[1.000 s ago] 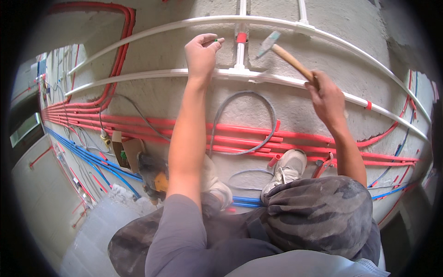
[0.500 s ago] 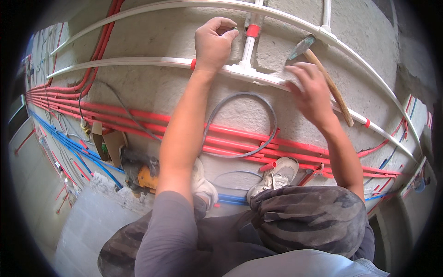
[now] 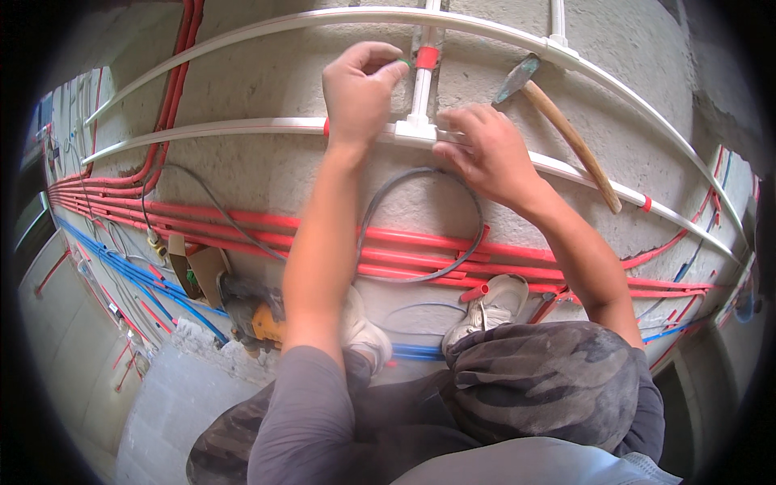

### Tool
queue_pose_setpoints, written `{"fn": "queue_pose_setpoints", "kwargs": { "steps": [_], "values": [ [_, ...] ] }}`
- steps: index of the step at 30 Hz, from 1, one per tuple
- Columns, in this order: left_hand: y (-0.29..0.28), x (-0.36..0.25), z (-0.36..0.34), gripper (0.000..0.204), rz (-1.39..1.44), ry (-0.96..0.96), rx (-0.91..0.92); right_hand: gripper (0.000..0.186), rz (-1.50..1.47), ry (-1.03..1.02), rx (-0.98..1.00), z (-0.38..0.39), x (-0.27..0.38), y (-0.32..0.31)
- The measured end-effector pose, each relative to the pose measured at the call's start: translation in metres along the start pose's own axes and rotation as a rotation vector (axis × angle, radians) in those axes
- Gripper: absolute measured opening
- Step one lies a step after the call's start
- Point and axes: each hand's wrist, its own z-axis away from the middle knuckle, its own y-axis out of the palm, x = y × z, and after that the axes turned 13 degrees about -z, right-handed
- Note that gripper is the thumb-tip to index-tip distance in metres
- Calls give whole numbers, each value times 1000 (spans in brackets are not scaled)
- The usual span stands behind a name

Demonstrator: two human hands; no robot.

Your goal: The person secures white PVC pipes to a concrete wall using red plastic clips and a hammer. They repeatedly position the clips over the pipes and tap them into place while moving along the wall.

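My left hand (image 3: 357, 93) is closed in a pinch, left of the upright white pipe with a red band (image 3: 427, 58). A small green thing (image 3: 404, 61) shows at its fingertips; its kind I cannot make out. Below, a white tee fitting (image 3: 415, 132) joins that upright to the lower white pipe (image 3: 242, 128). Just right of the tee, my right hand (image 3: 491, 152) has its fingers above the lower pipe and its thumb below, apart from each other. Whether it touches the pipe I cannot tell. A hammer (image 3: 570, 141) with a wooden handle leans across the wall behind the lower pipe.
Another white pipe (image 3: 323, 18) curves above. Red conduits (image 3: 267, 229) run along the wall's foot, a grey cable loop (image 3: 368, 218) in front. Blue pipes (image 3: 137, 271), an open cardboard box (image 3: 212, 265) and a yellow-and-black power tool (image 3: 263, 319) lie low at left, near my shoes (image 3: 489, 311).
My right hand has come left and down from beside the hammer to the lower pipe near the tee. The left hand keeps its pinch. The whole view has shifted slightly.
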Motion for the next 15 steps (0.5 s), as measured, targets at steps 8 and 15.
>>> {"fn": "queue_pose_setpoints", "kwargs": {
  "steps": [8,15],
  "values": [
    [17,-13,51,18,221,-101,88,20,-523,58,-160,-26,2,-8],
    [19,-11,39,32,-249,136,-76,23,-343,127,-116,-46,5,-28]
  ]
}}
